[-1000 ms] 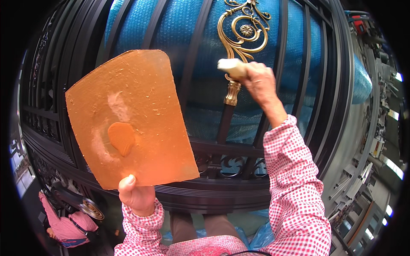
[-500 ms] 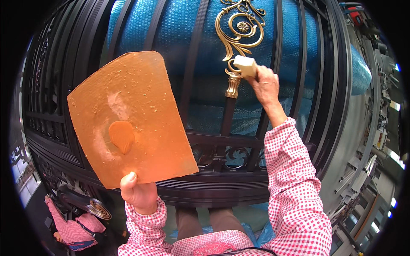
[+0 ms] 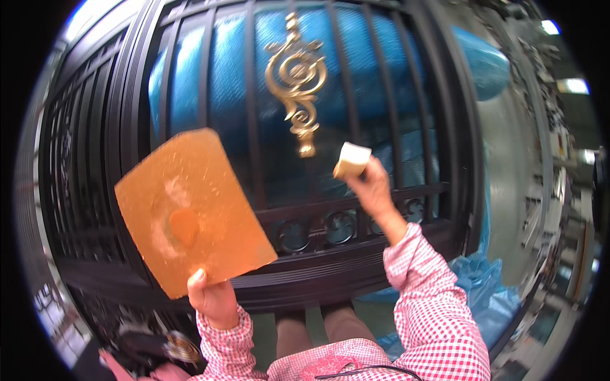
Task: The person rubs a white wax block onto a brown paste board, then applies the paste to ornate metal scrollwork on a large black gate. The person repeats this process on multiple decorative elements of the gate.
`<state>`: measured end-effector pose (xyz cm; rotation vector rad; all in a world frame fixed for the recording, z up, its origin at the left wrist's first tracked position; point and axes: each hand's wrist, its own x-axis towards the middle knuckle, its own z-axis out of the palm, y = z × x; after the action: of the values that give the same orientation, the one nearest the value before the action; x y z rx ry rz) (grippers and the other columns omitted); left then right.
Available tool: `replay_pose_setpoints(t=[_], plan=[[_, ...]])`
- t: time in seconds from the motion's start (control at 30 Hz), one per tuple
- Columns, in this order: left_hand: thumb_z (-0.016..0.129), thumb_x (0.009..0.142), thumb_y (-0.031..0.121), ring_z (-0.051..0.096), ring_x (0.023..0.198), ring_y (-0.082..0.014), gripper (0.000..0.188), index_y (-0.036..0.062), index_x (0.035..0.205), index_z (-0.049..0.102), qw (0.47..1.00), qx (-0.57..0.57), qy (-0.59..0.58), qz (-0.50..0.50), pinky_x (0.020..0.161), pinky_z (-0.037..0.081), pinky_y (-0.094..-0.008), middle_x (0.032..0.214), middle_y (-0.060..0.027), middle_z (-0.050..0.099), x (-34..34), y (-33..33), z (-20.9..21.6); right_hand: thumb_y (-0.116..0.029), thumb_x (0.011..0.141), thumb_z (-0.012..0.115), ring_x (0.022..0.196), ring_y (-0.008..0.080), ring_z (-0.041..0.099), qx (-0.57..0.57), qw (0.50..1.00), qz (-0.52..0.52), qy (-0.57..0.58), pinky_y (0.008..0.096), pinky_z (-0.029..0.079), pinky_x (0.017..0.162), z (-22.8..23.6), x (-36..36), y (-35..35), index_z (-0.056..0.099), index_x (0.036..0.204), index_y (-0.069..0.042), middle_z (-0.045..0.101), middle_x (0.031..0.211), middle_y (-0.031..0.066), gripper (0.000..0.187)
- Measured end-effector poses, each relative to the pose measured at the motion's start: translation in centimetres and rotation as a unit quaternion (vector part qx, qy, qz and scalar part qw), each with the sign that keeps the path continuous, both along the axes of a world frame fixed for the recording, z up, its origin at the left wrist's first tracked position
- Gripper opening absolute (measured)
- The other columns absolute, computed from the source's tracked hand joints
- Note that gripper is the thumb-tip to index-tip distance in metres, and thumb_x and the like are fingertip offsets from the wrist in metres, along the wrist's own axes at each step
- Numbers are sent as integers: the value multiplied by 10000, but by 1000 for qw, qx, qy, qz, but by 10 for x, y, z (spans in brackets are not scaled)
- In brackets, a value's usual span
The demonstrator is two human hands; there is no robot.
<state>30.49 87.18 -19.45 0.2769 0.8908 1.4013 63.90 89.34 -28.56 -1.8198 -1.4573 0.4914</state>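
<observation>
My left hand (image 3: 215, 303) grips the lower edge of a flat gold-orange board (image 3: 219, 213), thumb on top. A wet-looking orange paint blob (image 3: 184, 228) lies on the board among paler smears. In my right hand (image 3: 376, 193) is a small whitish sponge block (image 3: 352, 160), pinched between fingers and thumb, its lower edge tan. The sponge is apart from the gate, as far as I can tell, to the lower right of a gold scroll ornament (image 3: 297, 75). That ornament is fixed on a dark metal gate (image 3: 253, 114) in front of me.
Blue bubble wrap (image 3: 227, 70) lies behind the gate bars. Crumpled blue plastic (image 3: 484, 279) covers floor at the right. Long pale metal pieces (image 3: 540, 216) and other stock line the far right. Part of another person's pink clothing (image 3: 168, 373) shows at the lower left.
My right hand has drawn the sponge away from the ornament's lower end, down and to the right. The view has shifted, showing more of the gate's top. My left hand keeps the board.
</observation>
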Motion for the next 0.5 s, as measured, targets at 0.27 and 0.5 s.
replay_pose_setpoints(t=[0.27,0.5], plan=[[484,826,165,548,1071,-222,456,8,1251,428,982,65,-12,-175,844,489,-379,1198,-88,550,25,-32,67,-172,834,609,930,131,593,-71,934,-150,315,278,461,835,96,-31,-201,572,1046,-23,629,955,46,262],[532,850,269,583,775,-178,238,51,914,604,940,57,207,-265,655,469,-262,874,-65,614,63,-93,93,-126,873,534,854,81,544,9,878,-182,443,256,430,808,180,-62,-334,554,997,-32,598,899,6,156]])
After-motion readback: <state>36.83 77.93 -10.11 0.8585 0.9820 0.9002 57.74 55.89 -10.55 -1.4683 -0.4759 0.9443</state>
